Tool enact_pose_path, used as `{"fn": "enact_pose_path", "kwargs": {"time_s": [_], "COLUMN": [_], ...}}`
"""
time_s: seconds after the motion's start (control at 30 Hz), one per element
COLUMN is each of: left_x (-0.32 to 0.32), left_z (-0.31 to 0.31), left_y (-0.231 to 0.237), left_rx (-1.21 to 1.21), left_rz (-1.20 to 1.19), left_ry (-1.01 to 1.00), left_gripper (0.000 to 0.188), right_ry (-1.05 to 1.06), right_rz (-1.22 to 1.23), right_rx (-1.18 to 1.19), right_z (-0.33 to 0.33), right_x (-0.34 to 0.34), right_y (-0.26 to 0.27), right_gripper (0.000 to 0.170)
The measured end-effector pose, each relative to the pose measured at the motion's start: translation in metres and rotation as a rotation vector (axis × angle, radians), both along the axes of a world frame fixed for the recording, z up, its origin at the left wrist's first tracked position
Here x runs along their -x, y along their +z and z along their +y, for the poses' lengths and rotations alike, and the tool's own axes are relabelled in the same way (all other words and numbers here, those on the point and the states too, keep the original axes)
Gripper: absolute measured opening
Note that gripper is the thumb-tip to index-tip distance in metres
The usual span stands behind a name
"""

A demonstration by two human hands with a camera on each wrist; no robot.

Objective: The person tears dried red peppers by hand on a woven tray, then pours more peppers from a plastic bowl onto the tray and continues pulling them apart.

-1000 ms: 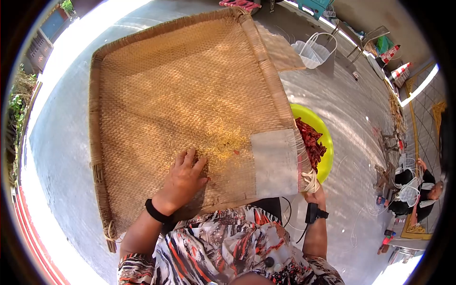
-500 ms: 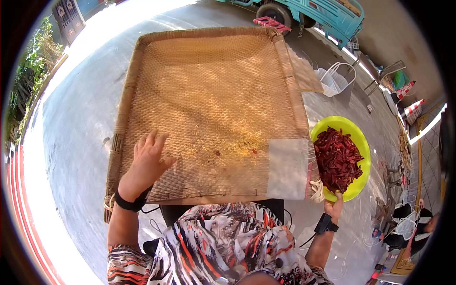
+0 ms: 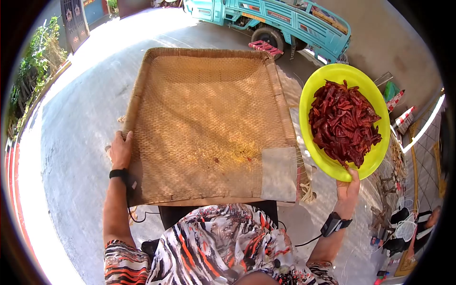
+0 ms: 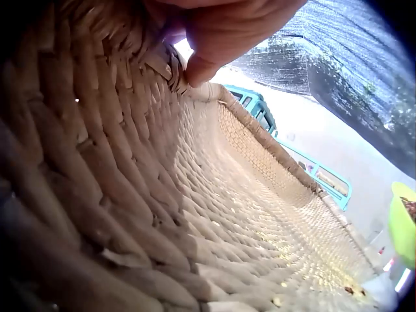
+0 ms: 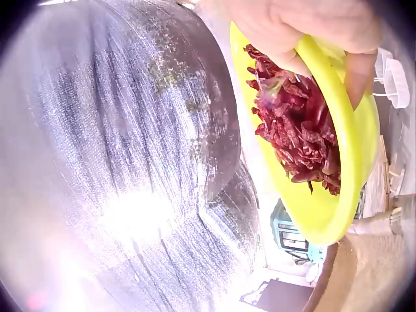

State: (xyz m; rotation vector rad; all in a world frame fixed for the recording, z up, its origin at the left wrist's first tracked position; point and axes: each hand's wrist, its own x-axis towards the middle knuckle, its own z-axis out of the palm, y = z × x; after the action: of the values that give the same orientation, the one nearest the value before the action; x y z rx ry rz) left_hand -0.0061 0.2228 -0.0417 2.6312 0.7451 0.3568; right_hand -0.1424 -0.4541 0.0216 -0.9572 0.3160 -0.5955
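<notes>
A wide woven winnowing basket lies in front of my body, with yellow seeds scattered over its near right part and a few red bits among them. My left hand grips its left rim, thumb over the edge in the left wrist view. Out to the right, my right hand holds a yellow-green plastic basin by its near rim, thumb inside and fingers underneath. Dried red chilies fill the basin, which is raised and tilted toward me. A pale patch covers the basket's near right corner.
A turquoise cargo tricycle stands at the back, a pink slatted stool beside it. Traffic cones and a seated person are at the right. Plants grow along the left edge.
My left hand has gone from over the seeds to the basket's left rim. My right hand has lifted the chili basin from beside the basket, up and to the right. The head view has shifted.
</notes>
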Motion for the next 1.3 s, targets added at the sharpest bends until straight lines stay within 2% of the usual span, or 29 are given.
{"fn": "enact_pose_path", "kwargs": {"time_s": [0.1,0.33,0.47,0.5,0.6,0.63,0.73,0.9,1.0,1.07,1.23,1.3], "left_x": [0.007,0.006,0.006,0.004,0.006,0.006,0.009,0.016,0.012,0.009,0.007,0.007], "left_z": [-0.005,-0.009,-0.017,-0.020,-0.033,-0.040,-0.048,-0.053,-0.053,-0.054,-0.052,-0.053], "left_y": [0.002,0.002,0.010,0.010,0.013,0.014,0.016,0.009,0.006,0.012,0.006,0.004], "left_rx": [-0.053,-0.036,-0.001,0.023,0.002,-0.011,0.009,-0.027,-0.031,0.019,-0.023,-0.023], "left_rz": [-0.040,-0.115,-0.171,-0.173,-0.176,-0.196,-0.164,-0.174,-0.114,-0.027,-0.024,-0.021], "left_ry": [0.044,0.018,-0.055,-0.065,-0.112,-0.095,-0.099,-0.080,-0.066,-0.060,-0.091,-0.099], "left_gripper": [0.056,0.054,0.053,0.052,0.050,0.044,0.045,0.048,0.050,0.051,0.044,0.043], "right_ry": [0.106,0.362,0.275,0.304,0.170,0.151,0.108,0.012,-0.171,-0.207,-0.430,-0.368], "right_rz": [0.109,0.091,0.064,0.006,-0.058,-0.086,-0.158,-0.057,-0.210,-0.236,-0.443,-0.295], "right_rx": [-0.099,-0.001,0.129,0.167,0.375,0.441,0.679,0.940,1.362,1.447,1.462,1.040], "right_z": [0.024,0.081,0.137,0.138,0.146,0.149,0.165,0.180,0.187,0.193,0.189,0.183], "right_x": [-0.016,-0.043,-0.056,-0.064,-0.073,-0.077,-0.080,-0.095,-0.107,-0.110,-0.115,-0.108], "right_y": [-0.008,-0.019,-0.006,-0.016,-0.024,-0.022,0.003,0.021,0.025,0.028,0.043,0.046], "right_gripper": [0.049,0.046,0.050,0.053,0.056,0.059,0.061,0.064,0.065,0.071,0.062,0.054]}}
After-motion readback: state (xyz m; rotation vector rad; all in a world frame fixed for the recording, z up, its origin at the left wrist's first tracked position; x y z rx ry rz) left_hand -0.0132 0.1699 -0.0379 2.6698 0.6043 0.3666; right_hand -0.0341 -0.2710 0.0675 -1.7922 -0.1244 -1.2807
